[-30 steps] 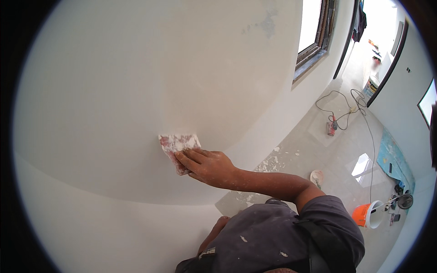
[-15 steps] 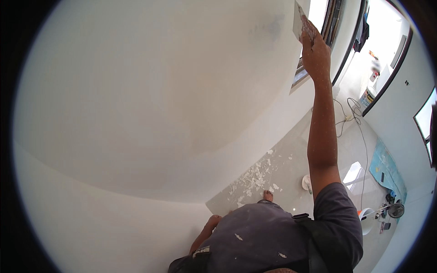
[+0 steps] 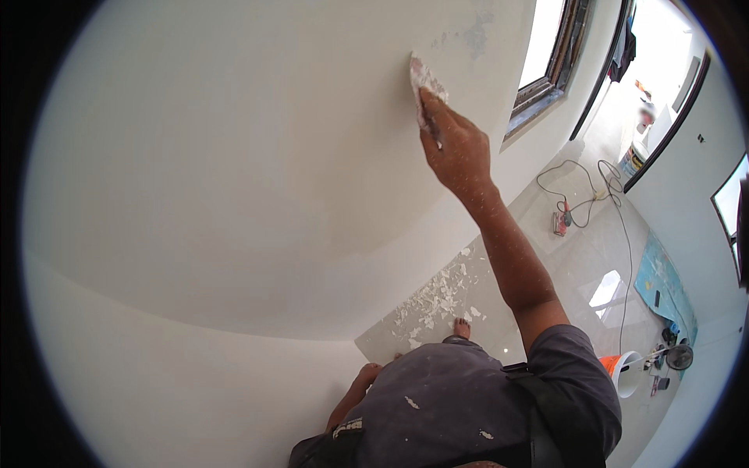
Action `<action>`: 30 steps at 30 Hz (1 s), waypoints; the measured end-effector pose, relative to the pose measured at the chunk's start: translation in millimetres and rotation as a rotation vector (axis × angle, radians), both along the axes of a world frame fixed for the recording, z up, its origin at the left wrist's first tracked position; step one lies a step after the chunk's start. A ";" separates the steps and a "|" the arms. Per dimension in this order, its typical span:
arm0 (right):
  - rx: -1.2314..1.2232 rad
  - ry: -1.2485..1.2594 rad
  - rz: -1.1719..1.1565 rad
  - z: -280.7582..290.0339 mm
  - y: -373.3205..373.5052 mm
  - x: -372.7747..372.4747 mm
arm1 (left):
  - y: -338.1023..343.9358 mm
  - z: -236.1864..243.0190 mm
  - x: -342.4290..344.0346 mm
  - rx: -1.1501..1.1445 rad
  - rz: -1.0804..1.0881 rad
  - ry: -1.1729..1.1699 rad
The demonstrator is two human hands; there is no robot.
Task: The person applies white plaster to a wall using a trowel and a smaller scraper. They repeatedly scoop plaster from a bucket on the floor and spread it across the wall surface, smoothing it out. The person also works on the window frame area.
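My right hand (image 3: pixel 459 148) reaches up to the pale wall (image 3: pixel 234 156), closed on a putty knife (image 3: pixel 425 78). White compound coats the knife, and its blade appears to lie against the wall. Below the knife spreads a beige, damp-looking patch (image 3: pixel 363 207); a grey-blue smudge (image 3: pixel 478 35) marks the wall above and to the right. My left hand (image 3: pixel 368 374) hangs low beside my body near the wall corner. Its fingers are too small and partly hidden to read.
White flakes (image 3: pixel 441 296) litter the tiled floor by my bare foot (image 3: pixel 462 327). A window (image 3: pixel 538 86) opens at upper right. A red sander (image 3: pixel 562 218) and its cord (image 3: pixel 624 257) lie on the floor. At right stand an orange-and-white bucket (image 3: pixel 612 366) and a blue sheet (image 3: pixel 663 281).
My right hand has swung left and slightly down with the putty knife, away from the window edge onto the wall. The sander has come into sight. My left hand stays low.
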State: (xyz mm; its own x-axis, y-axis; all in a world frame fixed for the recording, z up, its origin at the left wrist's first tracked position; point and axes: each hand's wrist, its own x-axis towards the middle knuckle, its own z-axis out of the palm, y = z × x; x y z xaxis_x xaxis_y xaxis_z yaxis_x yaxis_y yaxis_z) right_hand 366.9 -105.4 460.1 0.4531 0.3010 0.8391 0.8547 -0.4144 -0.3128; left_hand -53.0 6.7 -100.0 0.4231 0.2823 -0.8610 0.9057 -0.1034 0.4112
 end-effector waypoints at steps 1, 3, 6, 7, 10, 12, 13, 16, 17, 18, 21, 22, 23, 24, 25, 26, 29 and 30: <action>-0.012 0.015 -0.002 -7.0 5.7 -11.0 | 0.2 -1.1 0.3 -0.004 -0.029 -0.005; -0.044 0.018 0.017 -20.9 14.4 -30.3 | 1.1 -4.2 1.6 0.004 -0.061 -0.039; -0.064 0.011 0.057 -38.2 26.1 -51.4 | 0.0 -6.3 4.0 0.051 -0.062 -0.090; -0.066 0.013 0.079 -44.2 29.4 -58.2 | -0.6 -6.8 4.7 0.079 -0.056 -0.093; -0.080 0.018 0.116 -61.2 38.4 -77.0 | -2.6 -4.1 4.9 0.081 -0.068 -0.081; -0.082 0.018 0.136 -70.8 44.4 -88.5 | -3.4 -1.0 3.5 0.056 -0.073 -0.069; -0.089 0.016 0.144 -74.9 46.8 -94.1 | -3.5 0.7 2.5 0.043 -0.069 -0.064; -0.105 0.014 0.171 -87.6 51.9 -108.9 | -4.9 0.5 -1.2 0.017 -0.095 -0.027; -0.120 0.017 0.189 -92.0 53.0 -113.4 | -4.8 -1.1 -1.9 0.010 -0.111 -0.011; -0.136 0.022 0.203 -95.6 52.6 -117.9 | -6.4 -2.2 -2.9 0.006 -0.114 0.001; -0.196 0.018 0.247 -108.8 55.2 -135.5 | -8.9 -8.8 -3.5 0.009 -0.106 -0.001; -0.209 0.021 0.272 -111.6 56.0 -141.6 | -9.8 -9.1 -2.7 0.013 -0.103 -0.004; -0.228 0.031 0.297 -114.3 56.4 -148.4 | -10.9 -9.6 -1.8 0.016 -0.101 -0.005; -0.232 0.038 0.321 -116.8 57.6 -155.1 | -11.1 -10.4 -0.7 0.019 -0.098 -0.010; -0.246 0.054 0.386 -116.3 54.3 -159.7 | -12.2 -8.9 0.8 0.023 -0.098 -0.016; -0.286 0.080 0.441 -115.7 51.7 -164.0 | -12.0 -9.1 2.0 0.027 -0.096 -0.019; -0.450 0.410 0.512 -95.2 22.7 -151.5 | -12.0 -5.9 6.3 0.038 -0.099 -0.026; -0.449 0.520 0.514 -83.9 4.2 -133.5 | -12.1 -5.8 7.5 0.040 -0.101 -0.029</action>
